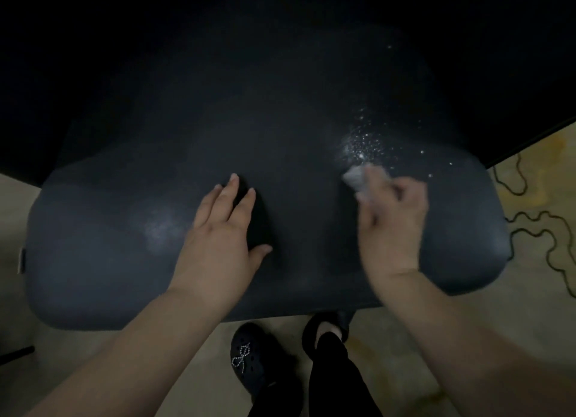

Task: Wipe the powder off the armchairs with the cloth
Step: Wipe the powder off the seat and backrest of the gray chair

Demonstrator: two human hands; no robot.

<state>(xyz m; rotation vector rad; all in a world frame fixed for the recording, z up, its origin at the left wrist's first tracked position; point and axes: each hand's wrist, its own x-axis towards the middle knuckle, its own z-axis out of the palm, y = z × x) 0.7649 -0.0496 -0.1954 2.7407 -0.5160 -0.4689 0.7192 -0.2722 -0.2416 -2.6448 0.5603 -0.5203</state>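
Armchair [124, 245], dark: powder [363, 143] is lying just far of the cloth [358, 181], which the right hand [392, 226] is gripping; left hand [221, 229] is resting flat, fingers straight.

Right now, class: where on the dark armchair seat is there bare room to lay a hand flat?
Free: the dark seat between the left hand and right hand. Crowded: white powder beyond the pale cloth; faint smear left.
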